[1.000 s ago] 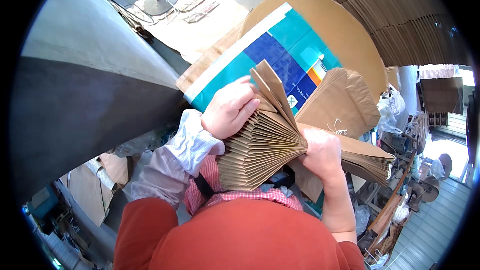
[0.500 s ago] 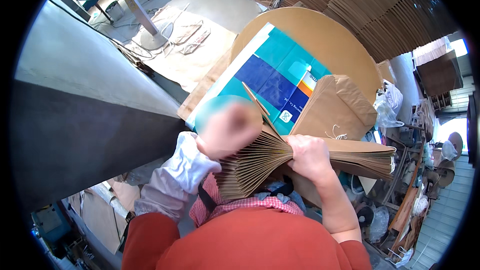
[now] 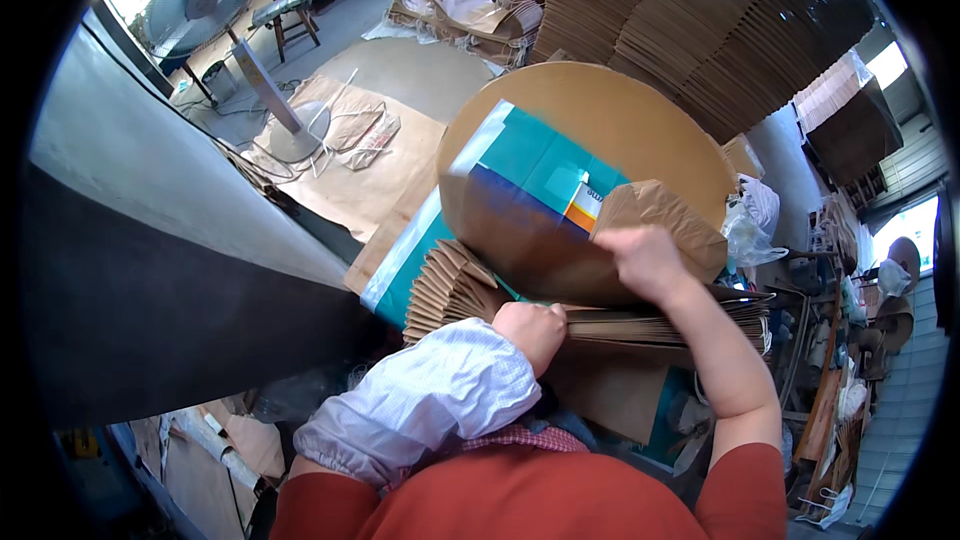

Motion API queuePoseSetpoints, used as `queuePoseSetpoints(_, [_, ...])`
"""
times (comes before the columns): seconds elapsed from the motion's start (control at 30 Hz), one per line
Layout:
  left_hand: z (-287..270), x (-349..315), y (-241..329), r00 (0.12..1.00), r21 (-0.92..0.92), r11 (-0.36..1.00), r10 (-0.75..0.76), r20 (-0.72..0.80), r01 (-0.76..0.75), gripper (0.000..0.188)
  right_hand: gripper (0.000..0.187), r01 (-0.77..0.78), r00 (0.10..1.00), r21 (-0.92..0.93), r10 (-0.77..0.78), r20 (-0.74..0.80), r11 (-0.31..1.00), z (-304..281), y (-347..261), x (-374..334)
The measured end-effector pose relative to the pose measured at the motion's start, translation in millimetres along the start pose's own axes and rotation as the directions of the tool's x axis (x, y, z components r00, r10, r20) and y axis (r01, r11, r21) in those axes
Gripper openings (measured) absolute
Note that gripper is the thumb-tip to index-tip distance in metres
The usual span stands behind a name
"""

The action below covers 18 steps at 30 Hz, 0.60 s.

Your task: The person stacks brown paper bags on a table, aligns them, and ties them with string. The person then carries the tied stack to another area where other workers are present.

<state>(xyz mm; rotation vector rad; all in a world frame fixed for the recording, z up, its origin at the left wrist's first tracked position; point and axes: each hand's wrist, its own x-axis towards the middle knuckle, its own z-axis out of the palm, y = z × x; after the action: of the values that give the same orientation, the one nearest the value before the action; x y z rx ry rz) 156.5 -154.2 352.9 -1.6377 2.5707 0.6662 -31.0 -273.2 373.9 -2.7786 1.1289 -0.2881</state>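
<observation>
My left hand (image 3: 530,332), its sleeve covered by a white cuff, is closed on a thick stack of brown paper bags (image 3: 450,290). The folded ends fan out to the left of the hand, and the stack's other end, with white cord handles, lies to the right. My right hand (image 3: 645,258) is closed and raised above the stack. It grips a brown paper bag (image 3: 535,255), smeared by motion, that stretches left over a teal and blue printed sheet (image 3: 545,152). Beyond the right hand lies another brown paper bag (image 3: 675,220).
A round brown board (image 3: 600,90) lies under the printed sheet. Tall stacks of brown paper bags (image 3: 690,30) rise behind it. A grey column (image 3: 190,210) stands close on the left, with a standing fan (image 3: 205,5) beyond it. White plastic bags (image 3: 752,220) hang at the right.
My left hand has moved right and down to grip the stack's middle. My right hand has let go of the stack and risen with a bag. The stack's folded end has swung up and left.
</observation>
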Motion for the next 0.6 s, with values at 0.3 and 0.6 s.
queuePoseSetpoints(0.3, [5, -7, 12, 0.995, 0.062, 0.998, 0.026, -0.100, -0.020, 0.010, 0.025, -0.085, 0.814, 0.792, 0.500, -0.295, 0.605, -87, 96, 146])
queuePoseSetpoints(0.6, [12, -21, 21, 0.982, 0.089, 0.994, -0.046, -0.182, 0.063, 0.007, 0.027, -0.205, 0.406, 0.879, 0.854, -0.324, 0.431, 80, 196, 201])
